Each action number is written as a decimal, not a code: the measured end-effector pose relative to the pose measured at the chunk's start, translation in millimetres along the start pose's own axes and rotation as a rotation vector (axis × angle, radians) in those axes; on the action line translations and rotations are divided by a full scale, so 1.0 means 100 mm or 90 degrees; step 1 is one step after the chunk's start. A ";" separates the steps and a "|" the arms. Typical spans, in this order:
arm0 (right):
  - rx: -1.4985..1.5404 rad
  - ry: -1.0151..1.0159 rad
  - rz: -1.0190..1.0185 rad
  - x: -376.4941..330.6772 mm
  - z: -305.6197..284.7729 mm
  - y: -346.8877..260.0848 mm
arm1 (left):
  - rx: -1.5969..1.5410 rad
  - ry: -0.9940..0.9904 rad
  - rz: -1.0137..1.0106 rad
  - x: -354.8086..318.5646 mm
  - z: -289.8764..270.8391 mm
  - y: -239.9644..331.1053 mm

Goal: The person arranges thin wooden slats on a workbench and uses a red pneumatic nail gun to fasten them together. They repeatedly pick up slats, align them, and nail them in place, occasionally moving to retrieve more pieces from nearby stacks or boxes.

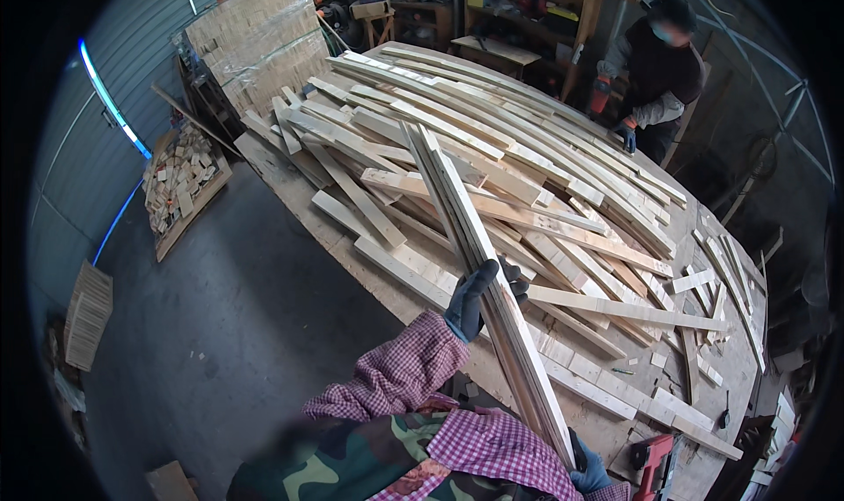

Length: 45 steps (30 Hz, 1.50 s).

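A bundle of long, pale wooden strips (pixel 488 277) slants across in front of me, its far end raised over the pile. My left hand (pixel 479 297), in a dark glove, is closed around the bundle near its middle, with fingers showing on both sides. At the near end of the strips, my right hand (pixel 591 468), gloved in blue and black, grips them, its fingers partly hidden. Beneath and beyond the bundle, many loose wooden strips (pixel 611 306) lie heaped on a large wooden table (pixel 347 259). A red power tool (pixel 652 466), probably a nail gun, sits close to my right hand.
Across the table, a person (pixel 664 70) in dark clothing holds a red tool (pixel 600 95). Wrapped stacks of wood (pixel 259 48) stand at the far left. A bin of wood offcuts (pixel 186 180) rests on the floor. Shelves (pixel 532 13) line the back.
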State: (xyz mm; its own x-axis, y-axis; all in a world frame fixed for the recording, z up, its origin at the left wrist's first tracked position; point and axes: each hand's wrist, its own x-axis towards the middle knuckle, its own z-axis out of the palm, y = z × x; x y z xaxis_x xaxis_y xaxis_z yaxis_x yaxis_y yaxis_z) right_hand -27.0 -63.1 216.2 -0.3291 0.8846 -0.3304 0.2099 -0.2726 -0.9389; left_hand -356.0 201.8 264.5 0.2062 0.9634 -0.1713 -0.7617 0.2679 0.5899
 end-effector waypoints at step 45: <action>-0.144 0.076 0.055 0.34 0.18 0.10 | 0.048 0.060 -0.014 -0.01 0.17 -0.23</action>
State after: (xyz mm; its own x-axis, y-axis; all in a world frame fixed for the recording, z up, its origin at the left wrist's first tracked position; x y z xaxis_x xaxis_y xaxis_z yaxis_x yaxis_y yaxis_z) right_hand -52.4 -42.1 193.9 -0.1930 0.9040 -0.3816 0.4373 -0.2689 -0.8582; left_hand -328.1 195.1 263.9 0.1606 0.9532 -0.2561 -0.7091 0.2919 0.6418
